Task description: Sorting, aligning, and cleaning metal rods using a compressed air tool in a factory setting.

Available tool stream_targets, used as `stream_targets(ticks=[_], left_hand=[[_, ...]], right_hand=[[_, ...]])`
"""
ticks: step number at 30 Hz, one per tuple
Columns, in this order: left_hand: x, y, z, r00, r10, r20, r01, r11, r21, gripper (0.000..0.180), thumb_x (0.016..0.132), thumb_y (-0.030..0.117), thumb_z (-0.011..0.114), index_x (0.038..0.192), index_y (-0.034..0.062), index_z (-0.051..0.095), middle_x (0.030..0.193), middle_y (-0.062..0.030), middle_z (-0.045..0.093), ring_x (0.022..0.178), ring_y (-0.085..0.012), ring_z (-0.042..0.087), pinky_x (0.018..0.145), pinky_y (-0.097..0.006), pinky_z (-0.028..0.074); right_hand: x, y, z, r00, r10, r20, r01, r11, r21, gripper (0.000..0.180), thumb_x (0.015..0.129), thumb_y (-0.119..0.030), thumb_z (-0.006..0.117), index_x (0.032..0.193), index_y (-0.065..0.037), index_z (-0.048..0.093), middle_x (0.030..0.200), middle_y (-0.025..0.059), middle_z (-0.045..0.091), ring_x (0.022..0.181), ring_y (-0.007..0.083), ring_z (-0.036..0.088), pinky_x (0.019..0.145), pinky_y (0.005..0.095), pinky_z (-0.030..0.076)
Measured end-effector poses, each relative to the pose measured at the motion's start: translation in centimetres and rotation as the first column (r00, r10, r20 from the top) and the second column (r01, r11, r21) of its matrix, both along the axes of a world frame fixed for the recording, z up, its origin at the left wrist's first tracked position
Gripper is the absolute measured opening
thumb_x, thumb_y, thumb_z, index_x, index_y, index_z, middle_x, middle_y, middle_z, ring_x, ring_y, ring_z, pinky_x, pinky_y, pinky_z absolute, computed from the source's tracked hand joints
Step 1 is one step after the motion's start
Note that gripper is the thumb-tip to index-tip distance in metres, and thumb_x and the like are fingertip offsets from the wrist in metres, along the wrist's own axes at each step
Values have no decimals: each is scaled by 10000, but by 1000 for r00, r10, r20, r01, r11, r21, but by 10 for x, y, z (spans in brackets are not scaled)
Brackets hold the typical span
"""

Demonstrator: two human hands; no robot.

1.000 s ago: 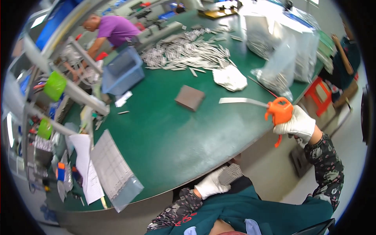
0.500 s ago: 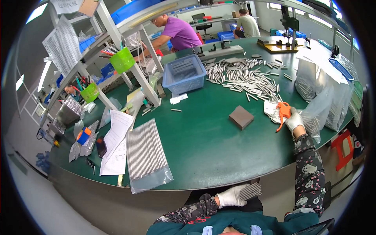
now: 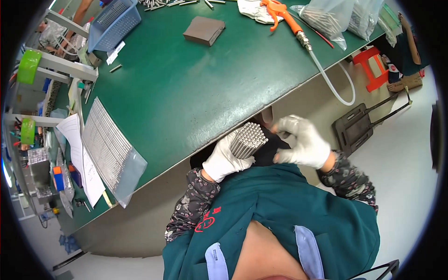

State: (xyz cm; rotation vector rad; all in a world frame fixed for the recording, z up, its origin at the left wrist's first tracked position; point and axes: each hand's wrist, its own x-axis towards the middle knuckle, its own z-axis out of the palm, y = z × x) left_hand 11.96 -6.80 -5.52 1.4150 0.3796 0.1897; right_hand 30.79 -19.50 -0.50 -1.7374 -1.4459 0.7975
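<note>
Metal rods (image 3: pixel 250 140), in left hand (image 3: pixel 224 159), near right (image 3: pixel 305 143)

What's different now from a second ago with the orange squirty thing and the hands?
The right hand has let go of the orange air gun, which now lies on the green table at the white cloth. That hand has come back toward the body, open, near the bundle of metal rods. The left hand still holds the bundle, and the brown block is still on the table.

Left fingers (image 3: pixel 241 163) curled, right fingers (image 3: pixel 290 156) apart
</note>
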Motion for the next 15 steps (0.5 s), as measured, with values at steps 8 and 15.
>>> stream_targets(ticks=[8, 15], left_hand=[[-16, -19, -14, 997, 21, 71, -35, 978, 205, 647, 610, 142, 766, 1156, 21, 441, 1004, -86, 597, 928, -180, 592, 813, -296, 468], [-13, -26, -29, 976, 130, -173, -47, 909, 415, 526, 589, 151, 731, 1042, 39, 490, 887, -126, 593, 825, -273, 611, 734, -330, 490]], right_hand=[[-69, 15, -36, 585, 22, -811, 34, 998, 51, 691, 556, -135, 804, 1137, -62, 439, 1027, 31, 512, 981, 119, 490, 869, 259, 401], [-67, 20, -59, 168, 97, -981, 248, 959, 137, 547, 610, -72, 773, 1057, -79, 458, 1026, 98, 582, 999, 246, 549, 933, 384, 400]])
